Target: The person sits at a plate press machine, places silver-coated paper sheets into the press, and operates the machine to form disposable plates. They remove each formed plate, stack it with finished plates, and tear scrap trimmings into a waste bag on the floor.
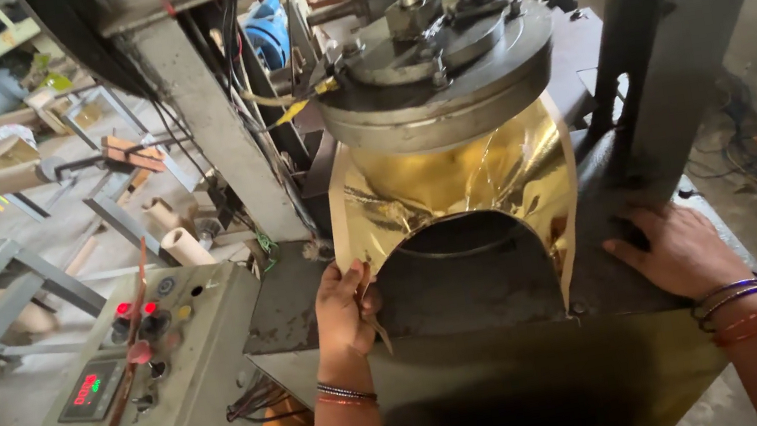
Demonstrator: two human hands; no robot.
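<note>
Gold foil (454,181) is hanging in the middle of the frame, draped under the round steel press head (436,62) and arching over a dark die opening (465,250). Its long axis is running left to right, with both side flaps dropping toward the lower edge. The left hand (343,310) is nearer, pinching the foil's left flap at lower centre, fingers closed on its edge. The right hand (678,247) is lying flat and open on the press bed (311,295), just beside the right flap but not touching it. A control box (160,369) with red buttons is sitting at lower left. The press head is hiding the foil's top edge, and the die interior is too dark to make out.
</note>
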